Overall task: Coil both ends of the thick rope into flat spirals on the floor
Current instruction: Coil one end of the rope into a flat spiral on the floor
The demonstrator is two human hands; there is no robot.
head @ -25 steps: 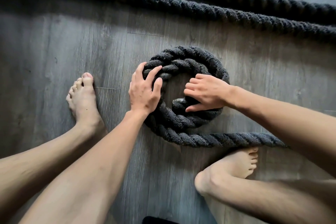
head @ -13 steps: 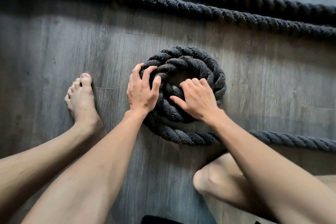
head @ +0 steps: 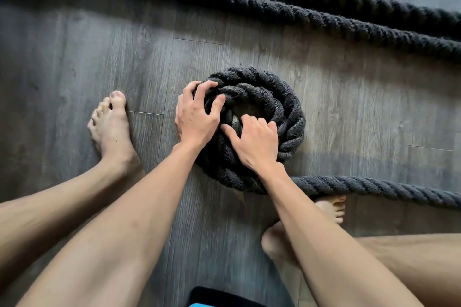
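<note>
A thick black twisted rope lies wound into a tight spiral coil (head: 282,107) on the grey wooden floor (head: 74,57). From the coil's near side the rope's free length (head: 374,188) runs off to the right. My left hand (head: 197,113) curls over the coil's left rim, with its fingers hooked on the outer turns. My right hand (head: 257,142) presses down on the inner turns near the middle, fingers spread. The rope's end is hidden under my hands.
Two more runs of the same rope (head: 299,15) cross the floor at the back, slanting down to the right. My bare left foot (head: 109,127) stands left of the coil, my right foot (head: 331,209) just under the free length.
The coil has tightened and its open middle has closed up. My right hand swung from the right side to the coil's near centre. My left hand stayed on the left rim.
</note>
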